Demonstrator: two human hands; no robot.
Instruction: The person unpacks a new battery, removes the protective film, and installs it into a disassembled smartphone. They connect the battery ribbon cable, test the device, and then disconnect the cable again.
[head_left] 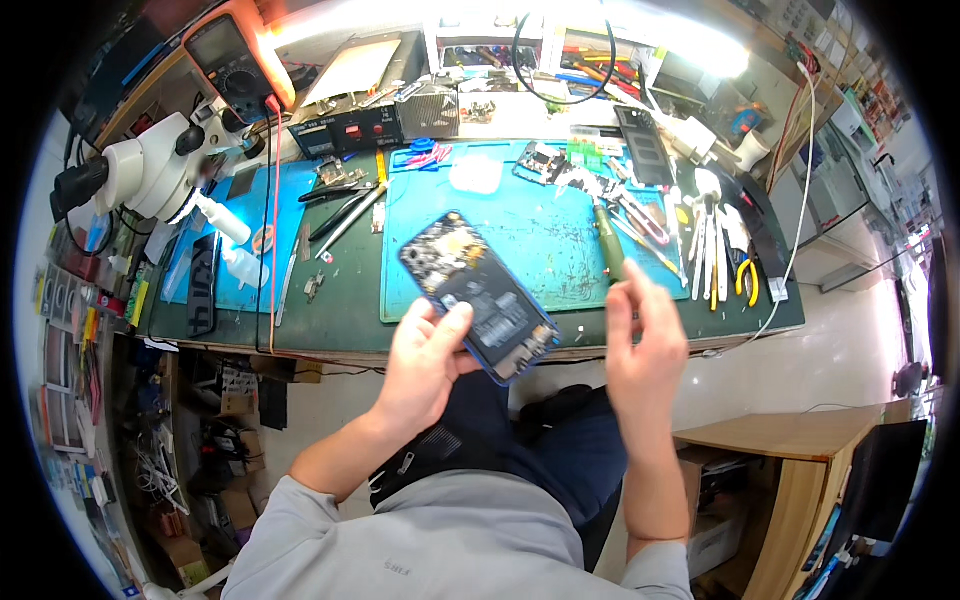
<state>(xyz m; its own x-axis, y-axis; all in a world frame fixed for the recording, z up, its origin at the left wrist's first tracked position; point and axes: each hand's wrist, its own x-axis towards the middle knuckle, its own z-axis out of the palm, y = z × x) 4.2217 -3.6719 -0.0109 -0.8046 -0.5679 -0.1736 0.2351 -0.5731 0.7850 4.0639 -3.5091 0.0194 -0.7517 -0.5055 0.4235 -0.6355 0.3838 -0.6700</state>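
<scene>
An opened smartphone [487, 303] with a blue frame, its board and dark battery showing, is tilted in my left hand [425, 355], thumb on its edge. My right hand [645, 340] is raised to the right of the phone with fingers loosely bent and apart, just below a green-handled tool [608, 235] on the blue mat [420, 190]; I see nothing held in it. More phone parts [545, 165] and a white pad [475, 174] lie toward the back of the mat.
A microscope [150, 170], an orange multimeter [235, 65] and a boxy bench unit [345, 130] stand left and back. Pliers [745, 280], tweezers and drivers crowd the right. A hanging white cable [790, 275] crosses the bench's right end. A wooden cabinet [760, 430] is low right.
</scene>
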